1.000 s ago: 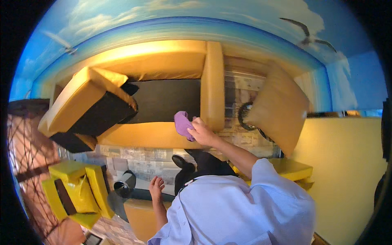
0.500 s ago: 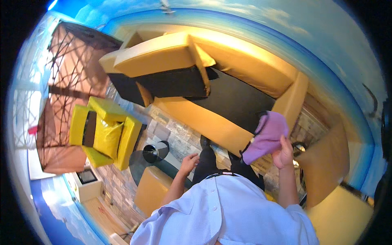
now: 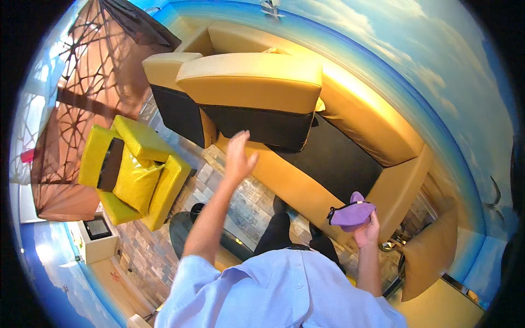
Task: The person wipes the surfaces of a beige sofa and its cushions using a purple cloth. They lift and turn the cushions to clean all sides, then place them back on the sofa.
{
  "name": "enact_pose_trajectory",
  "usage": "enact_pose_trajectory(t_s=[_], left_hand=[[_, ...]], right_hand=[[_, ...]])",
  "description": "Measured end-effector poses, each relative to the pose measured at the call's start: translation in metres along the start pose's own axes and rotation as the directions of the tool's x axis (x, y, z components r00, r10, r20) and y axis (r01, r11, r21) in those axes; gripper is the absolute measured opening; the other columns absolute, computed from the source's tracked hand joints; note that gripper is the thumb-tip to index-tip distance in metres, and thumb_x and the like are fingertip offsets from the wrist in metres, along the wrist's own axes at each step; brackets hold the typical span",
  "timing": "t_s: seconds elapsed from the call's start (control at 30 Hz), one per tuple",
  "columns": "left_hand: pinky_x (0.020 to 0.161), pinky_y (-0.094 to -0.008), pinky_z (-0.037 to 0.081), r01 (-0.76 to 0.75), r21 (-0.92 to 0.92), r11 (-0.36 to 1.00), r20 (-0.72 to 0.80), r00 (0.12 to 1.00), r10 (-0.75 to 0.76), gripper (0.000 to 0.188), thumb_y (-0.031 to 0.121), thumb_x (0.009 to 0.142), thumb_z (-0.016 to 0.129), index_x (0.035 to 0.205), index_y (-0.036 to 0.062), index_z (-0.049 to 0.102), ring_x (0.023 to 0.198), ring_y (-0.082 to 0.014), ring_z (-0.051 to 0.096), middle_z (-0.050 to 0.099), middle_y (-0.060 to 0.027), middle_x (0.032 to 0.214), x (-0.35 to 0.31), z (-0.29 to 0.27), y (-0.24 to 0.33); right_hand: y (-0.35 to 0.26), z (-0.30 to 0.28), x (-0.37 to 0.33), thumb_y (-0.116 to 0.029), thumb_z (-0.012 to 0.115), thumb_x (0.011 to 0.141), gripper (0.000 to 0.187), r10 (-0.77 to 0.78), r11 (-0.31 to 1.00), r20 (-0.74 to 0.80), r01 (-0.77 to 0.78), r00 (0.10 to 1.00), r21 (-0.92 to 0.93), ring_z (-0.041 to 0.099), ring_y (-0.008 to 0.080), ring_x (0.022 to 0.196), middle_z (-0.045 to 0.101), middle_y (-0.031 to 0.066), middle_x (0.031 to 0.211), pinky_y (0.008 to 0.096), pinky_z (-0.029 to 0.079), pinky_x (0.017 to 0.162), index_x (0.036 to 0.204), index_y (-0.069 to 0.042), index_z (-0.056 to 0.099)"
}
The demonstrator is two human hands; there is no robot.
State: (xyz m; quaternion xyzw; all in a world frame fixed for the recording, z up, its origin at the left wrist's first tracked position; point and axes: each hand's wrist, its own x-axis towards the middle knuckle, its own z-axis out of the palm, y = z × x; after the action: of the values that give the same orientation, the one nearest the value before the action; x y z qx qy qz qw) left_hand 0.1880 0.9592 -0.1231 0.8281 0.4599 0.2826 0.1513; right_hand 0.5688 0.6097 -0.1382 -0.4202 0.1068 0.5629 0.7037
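Purple cloth gripped in right hand, near the right end of the sofa.
Left hand has fingers spread, by the tilted cushion; can't tell if touching. Step reads as a reach; holding it would call for fingers closing on an edge.

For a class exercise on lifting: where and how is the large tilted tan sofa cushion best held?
Probably take the large tilted sofa cushion at its thick right end, coming from the front right: that end projects over the black seat base, while the left end overlaps another tan cushion in view.
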Motion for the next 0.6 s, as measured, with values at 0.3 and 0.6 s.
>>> enact_pose_trajectory(t_s=[0.3, 0.6], left_hand=[[0.13, -0.0595, 0.017, -0.386, 0.43, 0.816, 0.408, 0.889, 0.206, 0.146, 0.059, 0.056, 0.096, 0.169, 0.0065, 0.02, 0.16, -0.0482, 0.018, 0.02, -0.0293, 0.173, 0.28, -0.056, -0.03], [0.127, -0.0612, 0.024, -0.529, 0.324, 0.784, 0.704, 0.689, 0.174, 0.157, 0.067, 0.053, 0.095, 0.171, 0.0077, 0.01, 0.152, -0.049, 0.033, 0.029, -0.0268, 0.169, 0.348, -0.026, -0.034]], right_hand=[[0.027, 0.046, -0.051, -0.035, 0.047, 0.113, 0.051, -0.206, 0.978, -0.025, 0.206, 0.978, 0.042, 0.05, 0.0288, 0.146, 0.052, 0.0095, 0.16, 0.0505, 0.039, 0.122, 0.157, -0.009, 0.046], [0.055, -0.006, -0.076, -0.038, 0.048, 0.113, 0.052, -0.227, 0.957, -0.34, 0.273, 0.913, 0.093, 0.051, 0.0304, 0.146, 0.054, 0.0123, 0.158, 0.0518, 0.039, 0.123, 0.155, -0.006, 0.049]])
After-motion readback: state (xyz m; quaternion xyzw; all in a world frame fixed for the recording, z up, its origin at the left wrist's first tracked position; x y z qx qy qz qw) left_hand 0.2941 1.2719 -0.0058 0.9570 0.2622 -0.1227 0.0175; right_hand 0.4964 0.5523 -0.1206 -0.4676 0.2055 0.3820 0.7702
